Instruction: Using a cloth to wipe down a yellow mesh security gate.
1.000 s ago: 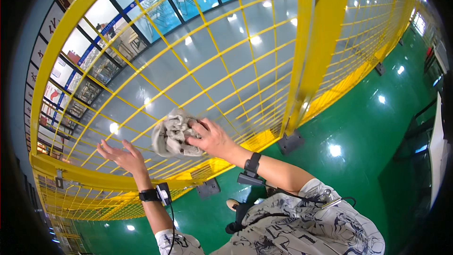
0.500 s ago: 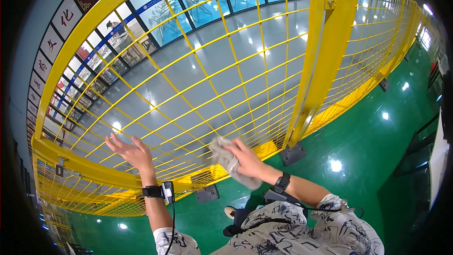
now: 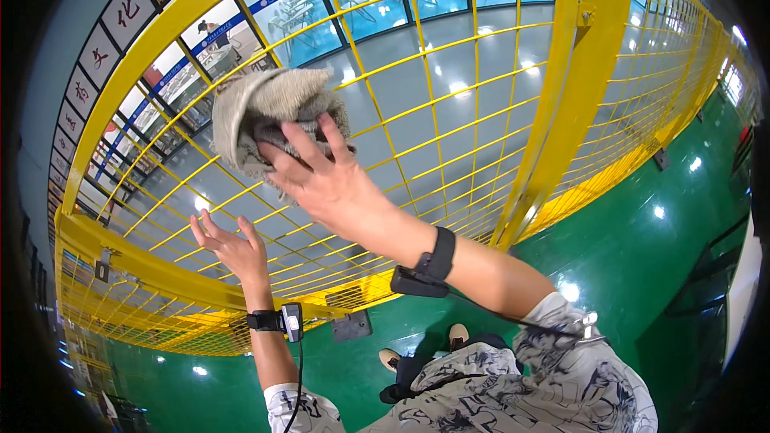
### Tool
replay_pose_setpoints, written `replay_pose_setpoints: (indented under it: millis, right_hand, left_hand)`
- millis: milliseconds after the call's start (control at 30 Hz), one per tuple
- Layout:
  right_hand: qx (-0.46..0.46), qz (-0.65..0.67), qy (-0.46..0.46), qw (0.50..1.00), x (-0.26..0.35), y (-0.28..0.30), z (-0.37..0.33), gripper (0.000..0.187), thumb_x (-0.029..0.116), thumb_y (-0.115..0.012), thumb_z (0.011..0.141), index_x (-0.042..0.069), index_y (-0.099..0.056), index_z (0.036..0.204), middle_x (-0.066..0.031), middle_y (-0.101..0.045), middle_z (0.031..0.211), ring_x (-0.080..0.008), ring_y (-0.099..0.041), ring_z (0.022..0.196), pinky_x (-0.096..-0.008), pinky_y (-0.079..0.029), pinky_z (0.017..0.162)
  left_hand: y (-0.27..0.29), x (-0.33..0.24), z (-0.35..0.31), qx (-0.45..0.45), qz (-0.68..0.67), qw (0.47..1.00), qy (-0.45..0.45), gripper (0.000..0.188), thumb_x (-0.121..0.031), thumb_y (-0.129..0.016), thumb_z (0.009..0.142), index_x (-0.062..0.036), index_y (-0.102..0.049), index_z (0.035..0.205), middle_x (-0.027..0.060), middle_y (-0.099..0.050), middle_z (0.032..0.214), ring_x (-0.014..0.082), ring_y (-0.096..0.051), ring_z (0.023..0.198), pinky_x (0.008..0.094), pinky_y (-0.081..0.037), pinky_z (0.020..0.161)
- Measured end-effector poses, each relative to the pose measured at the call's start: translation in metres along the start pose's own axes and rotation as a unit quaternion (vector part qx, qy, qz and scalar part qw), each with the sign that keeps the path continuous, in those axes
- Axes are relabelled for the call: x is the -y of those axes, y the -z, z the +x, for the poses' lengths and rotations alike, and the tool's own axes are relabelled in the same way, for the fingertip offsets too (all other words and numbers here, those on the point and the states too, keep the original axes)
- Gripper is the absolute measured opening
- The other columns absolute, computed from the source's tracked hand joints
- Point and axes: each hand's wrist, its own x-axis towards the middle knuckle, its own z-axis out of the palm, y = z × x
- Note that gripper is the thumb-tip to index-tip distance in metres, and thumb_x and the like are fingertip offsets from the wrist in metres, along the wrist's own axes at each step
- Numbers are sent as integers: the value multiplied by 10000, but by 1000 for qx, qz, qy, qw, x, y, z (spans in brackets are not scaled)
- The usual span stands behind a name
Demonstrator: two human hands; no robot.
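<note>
A crumpled grey-beige cloth (image 3: 277, 112) lies against the upper part of the yellow wire mesh fence (image 3: 377, 116). My right hand (image 3: 321, 180) holds it, fingers spread over its folds, with the arm raised and stretched forward. Lower and to the left, my left hand (image 3: 233, 248) is held up beside the mesh with its fingers apart and nothing in them. Whether its fingertips touch the wires I cannot tell. Black straps circle both wrists, each with a small device.
A thick yellow post (image 3: 573, 104) stands right of the mesh, and more fence panels curve away beyond it. Black foot plates (image 3: 351, 325) sit on the green floor (image 3: 609, 256). Behind the fence are a grey floor, glass partitions and a person (image 3: 212, 32).
My right hand has carried the cloth from low on the mesh up and to the left, nearer the top rail. The left hand has stayed nearly in place, fingers still apart.
</note>
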Motion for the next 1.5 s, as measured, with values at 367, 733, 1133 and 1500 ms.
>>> replay_pose_setpoints:
  millis: [367, 733, 1133, 1500]
  right_hand:
    - [-27, -64, -57, 996, 16, -14, -1, 460, 222, -619, 790, 169, -529, 1239, -52, -528, 1255, -212, -529, 1159, -409, -440, 959]
    - [361, -112, -7, 926, 115, -103, -161, 269, 208, -599, 796, 113, -654, 1042, -14, -603, 1099, -220, -568, 1024, -438, -424, 901]
    - [142, 144, -125, 971, 49, 1, -82, 498, 148, -720, 618, 163, -612, 1104, -137, -522, 1135, -307, -515, 1035, -442, -392, 845]
    - [-128, -36, -132, 982, -36, 39, 64, 934, 257, -883, 476, 170, -405, 1274, -133, -489, 1068, -357, -516, 988, -465, -426, 810]
  left_hand:
    - [0, 12, -1, -6, 11, 1000, 0, 623, -241, -549, 901, 65, -265, 1363, 238, -170, 1411, 467, -332, 1257, 532, -391, 981]
    - [0, 16, -3, -11, 14, 999, -50, 651, -216, -541, 900, 93, -219, 1374, 244, -168, 1406, 467, -363, 1234, 517, -404, 970]
    - [-13, 24, -10, -51, 7, 998, -41, 711, -256, -625, 834, 3, -279, 1399, 252, -211, 1415, 450, -406, 1187, 476, -430, 877]
    - [-7, 24, -7, -13, -39, 998, -57, 676, -239, -646, 836, 18, -342, 1382, 262, -225, 1413, 449, -452, 1153, 441, -458, 851]
